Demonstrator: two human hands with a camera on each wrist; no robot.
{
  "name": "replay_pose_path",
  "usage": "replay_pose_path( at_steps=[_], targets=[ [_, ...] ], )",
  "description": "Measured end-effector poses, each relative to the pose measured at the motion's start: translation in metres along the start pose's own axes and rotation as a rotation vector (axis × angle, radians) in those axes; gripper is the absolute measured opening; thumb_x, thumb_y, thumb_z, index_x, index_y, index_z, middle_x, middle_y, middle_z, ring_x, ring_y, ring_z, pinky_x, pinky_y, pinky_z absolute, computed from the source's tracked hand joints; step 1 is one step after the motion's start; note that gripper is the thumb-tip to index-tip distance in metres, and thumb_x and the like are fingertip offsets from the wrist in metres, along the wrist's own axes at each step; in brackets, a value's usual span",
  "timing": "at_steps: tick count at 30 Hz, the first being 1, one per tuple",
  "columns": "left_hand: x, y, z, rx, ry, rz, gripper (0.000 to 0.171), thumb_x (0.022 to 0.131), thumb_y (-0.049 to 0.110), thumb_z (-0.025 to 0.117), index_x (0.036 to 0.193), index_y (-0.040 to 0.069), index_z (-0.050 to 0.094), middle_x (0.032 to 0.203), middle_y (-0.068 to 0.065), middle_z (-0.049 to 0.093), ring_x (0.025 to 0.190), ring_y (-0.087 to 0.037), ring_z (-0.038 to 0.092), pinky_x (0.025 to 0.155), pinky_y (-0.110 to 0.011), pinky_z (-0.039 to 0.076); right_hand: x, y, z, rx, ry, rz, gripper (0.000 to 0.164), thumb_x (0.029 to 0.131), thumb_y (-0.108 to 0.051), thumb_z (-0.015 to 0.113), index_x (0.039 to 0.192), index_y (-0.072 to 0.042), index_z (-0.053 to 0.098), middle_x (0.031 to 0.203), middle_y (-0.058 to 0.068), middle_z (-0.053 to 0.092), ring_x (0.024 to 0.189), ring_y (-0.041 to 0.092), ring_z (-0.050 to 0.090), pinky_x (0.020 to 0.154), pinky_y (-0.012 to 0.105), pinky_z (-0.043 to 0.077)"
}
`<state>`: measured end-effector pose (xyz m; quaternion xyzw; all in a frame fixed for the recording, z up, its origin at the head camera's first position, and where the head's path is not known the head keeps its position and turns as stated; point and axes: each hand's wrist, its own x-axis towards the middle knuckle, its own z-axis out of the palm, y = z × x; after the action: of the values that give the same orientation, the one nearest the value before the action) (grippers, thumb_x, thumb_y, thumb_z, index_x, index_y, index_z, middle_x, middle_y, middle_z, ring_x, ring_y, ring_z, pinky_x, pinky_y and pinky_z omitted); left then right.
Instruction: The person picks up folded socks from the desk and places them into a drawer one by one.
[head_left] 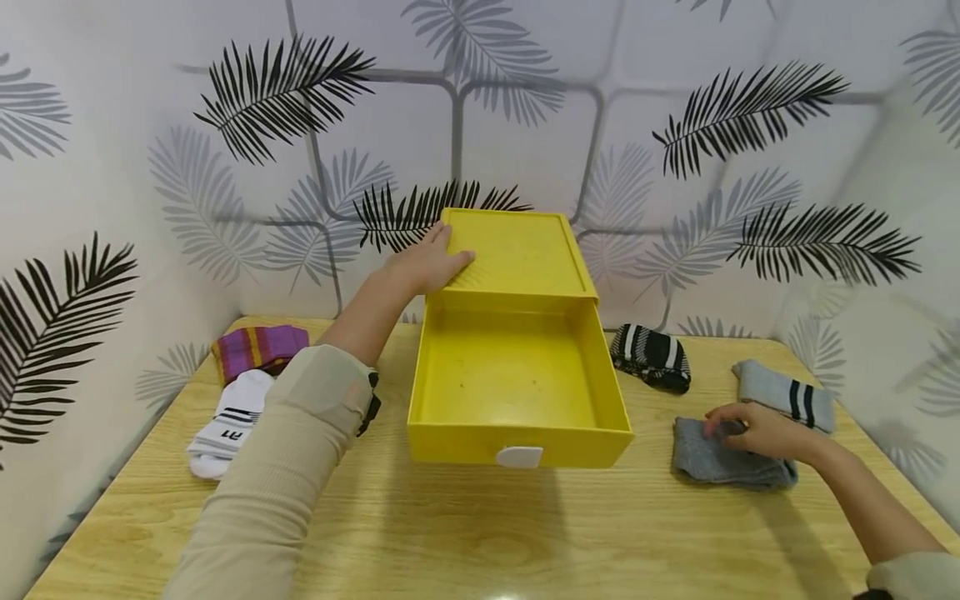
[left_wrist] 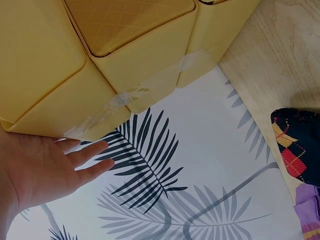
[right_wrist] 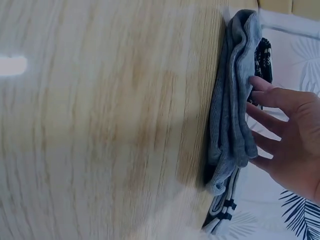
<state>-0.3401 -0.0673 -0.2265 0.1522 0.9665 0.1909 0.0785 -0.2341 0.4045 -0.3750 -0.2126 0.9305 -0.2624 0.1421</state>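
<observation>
A yellow drawer box (head_left: 517, 250) stands in the middle of the table with its drawer (head_left: 521, 446) pulled out toward me, nothing inside it. My left hand (head_left: 427, 265) rests on the box's top left edge, thumb on top; in the left wrist view its fingers (left_wrist: 92, 152) extend loosely beside the yellow side wall. On the right, a folded pair of grey socks (head_left: 731, 462) lies on the table. My right hand (head_left: 765, 433) is over it, fingertips touching its upper face; in the right wrist view the fingers (right_wrist: 270, 120) are spread and only slightly bent against the grey socks.
Black-and-white patterned socks (head_left: 651, 357) and light grey striped socks (head_left: 783, 396) lie at the right. On the left are purple socks (head_left: 273, 343), white socks (head_left: 232, 425) and a dark argyle sock (left_wrist: 297, 145). A patterned wall (head_left: 525, 150) stands close behind the box.
</observation>
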Motion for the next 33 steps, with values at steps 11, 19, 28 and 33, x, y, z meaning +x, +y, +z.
replay_pose_path(
  at_steps=[11,19,28,33],
  targets=[
    [0.000,-0.001,0.002,0.004,0.012,0.002,0.071,0.097,0.052,0.022,0.148,0.011,-0.004,0.152,-0.003,-0.010,0.137,-0.027,0.005,0.107,-0.049,0.011,0.003,0.011,0.006,0.009,-0.029,-0.044,0.010,0.083,-0.006,0.065,0.091,-0.007,0.059,0.100,0.009,0.053,0.085,0.021,0.046,0.065,0.032,0.039],
    [0.000,0.000,0.001,0.019,0.015,0.010,0.070,0.097,0.051,0.022,0.148,0.010,-0.004,0.152,-0.004,-0.009,0.137,-0.027,0.004,0.107,-0.047,0.011,0.005,0.005,0.008,0.135,0.013,0.185,0.021,0.085,-0.016,0.067,0.094,-0.002,0.055,0.101,0.016,0.054,0.090,0.038,0.050,0.066,0.039,0.041],
    [0.001,-0.001,0.001,0.015,0.015,0.005,0.070,0.097,0.052,0.022,0.148,0.011,-0.004,0.152,-0.003,-0.010,0.137,-0.026,0.005,0.107,-0.048,0.012,0.004,-0.002,-0.001,0.397,-0.093,0.314,0.030,0.089,-0.015,0.059,0.111,0.005,0.056,0.123,0.026,0.044,0.105,0.033,0.048,0.078,0.040,0.044],
    [0.001,0.000,0.001,0.014,0.013,0.008,0.071,0.097,0.052,0.022,0.148,0.011,-0.005,0.152,-0.003,-0.010,0.137,-0.026,0.005,0.107,-0.048,0.012,0.001,0.004,-0.003,0.525,-0.139,0.291,0.036,0.093,-0.018,0.055,0.123,0.003,0.053,0.139,0.035,0.019,0.121,0.043,0.031,0.086,0.045,0.040]
  ],
)
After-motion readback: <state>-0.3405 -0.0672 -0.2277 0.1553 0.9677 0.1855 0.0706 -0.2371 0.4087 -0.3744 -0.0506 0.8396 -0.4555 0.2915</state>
